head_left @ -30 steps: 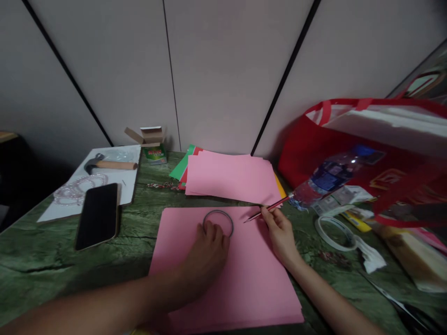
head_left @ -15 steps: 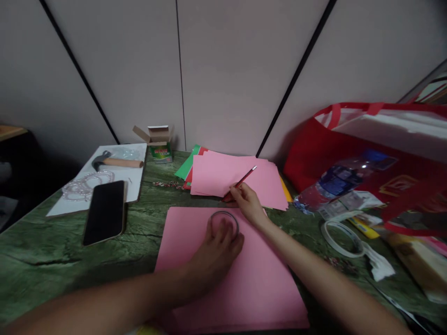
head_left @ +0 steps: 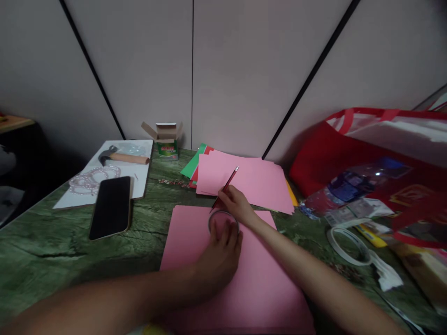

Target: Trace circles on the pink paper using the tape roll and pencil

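A thin grey ring (head_left: 209, 223) lies flat near the far edge of a pink paper stack (head_left: 188, 237). My left hand (head_left: 221, 253) rests over its near side, fingers stretched out and apart, with fingertips down inside the ring. A dark red pencil (head_left: 230, 177) with a pale end is pinched in my right hand (head_left: 235, 202), just beyond the ring. Its point is at the ring's upper-left edge, by the sheet's far edge; whether it touches the paper I cannot tell.
Behind are more pink sheets (head_left: 244, 174) over coloured paper. At left lie a phone (head_left: 111, 204), a hammer (head_left: 129, 158), beads (head_left: 84, 181) and a small open box (head_left: 167, 146). At right stand a red bag (head_left: 321, 153), a plastic bottle (head_left: 349, 186) and a tape roll (head_left: 349, 246).
The pencil has swung from the ring's far right to its upper left, and my right hand moved slightly left. My left hand still presses at the ring. The view has shifted a little.
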`<state>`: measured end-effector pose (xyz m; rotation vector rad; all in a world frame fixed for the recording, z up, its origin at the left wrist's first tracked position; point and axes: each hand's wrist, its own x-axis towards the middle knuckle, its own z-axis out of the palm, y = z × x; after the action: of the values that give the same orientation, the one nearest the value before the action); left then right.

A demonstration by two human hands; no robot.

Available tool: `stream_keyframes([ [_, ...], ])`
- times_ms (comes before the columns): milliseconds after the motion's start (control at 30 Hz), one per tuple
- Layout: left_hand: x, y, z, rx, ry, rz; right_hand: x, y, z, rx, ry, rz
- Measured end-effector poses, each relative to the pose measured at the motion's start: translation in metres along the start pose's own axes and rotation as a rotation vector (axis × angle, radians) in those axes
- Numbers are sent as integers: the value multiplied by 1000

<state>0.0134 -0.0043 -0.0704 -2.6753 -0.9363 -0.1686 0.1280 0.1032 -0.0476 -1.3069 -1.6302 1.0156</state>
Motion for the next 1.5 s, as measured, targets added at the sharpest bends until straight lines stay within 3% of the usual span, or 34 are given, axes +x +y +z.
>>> stream_keyframes([
  [333,2,-1,-7,12,-28,-58,-2,-20,3,-331,-181,-149],
  [733,2,-1,-7,19,8,-48,-4,-33,6,-466,-364,-203],
  [1100,1,-6,-5,-28,15,-68,6,-29,0,-544,-274,-182],
  [1500,10,-20,-25,-128,-114,-113,9,1,-23,-352,-113,-161],
])
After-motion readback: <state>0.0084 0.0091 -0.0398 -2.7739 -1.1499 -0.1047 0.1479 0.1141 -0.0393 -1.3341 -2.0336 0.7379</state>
